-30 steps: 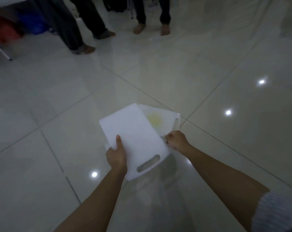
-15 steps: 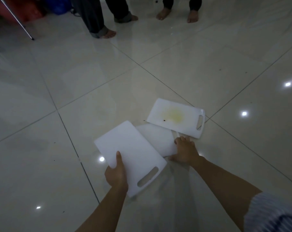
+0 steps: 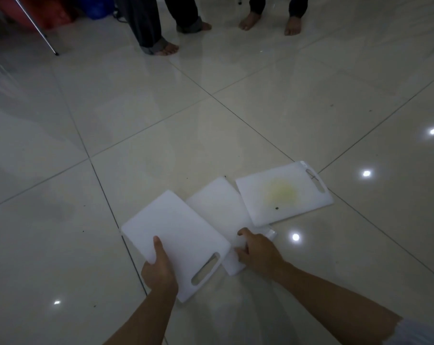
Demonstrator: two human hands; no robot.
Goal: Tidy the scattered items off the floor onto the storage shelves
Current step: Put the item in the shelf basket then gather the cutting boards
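Observation:
Three white plastic cutting boards are low in the head view. My left hand [image 3: 158, 266] grips the nearest board [image 3: 178, 235] by its near edge, thumb on top, next to its handle slot. My right hand [image 3: 257, 251] grips the near end of the middle board [image 3: 217, 206], which lies partly under the other two. The third board [image 3: 283, 194], with a yellow stain and a handle slot at its far right, lies flat on the tiled floor [image 3: 211, 130], overlapping the middle board's right side.
Bare feet and trouser legs of standing people [image 3: 161, 46] are at the top. A slanted metal leg [image 3: 36, 28] and red and blue items [image 3: 61, 13] are at the top left. Glossy tiles with light reflections stretch all around.
The view swung and the stained board now lies apart to the right. My right hand went from pressing the floor by the middle board to gripping its near end. The left hand's board stayed held.

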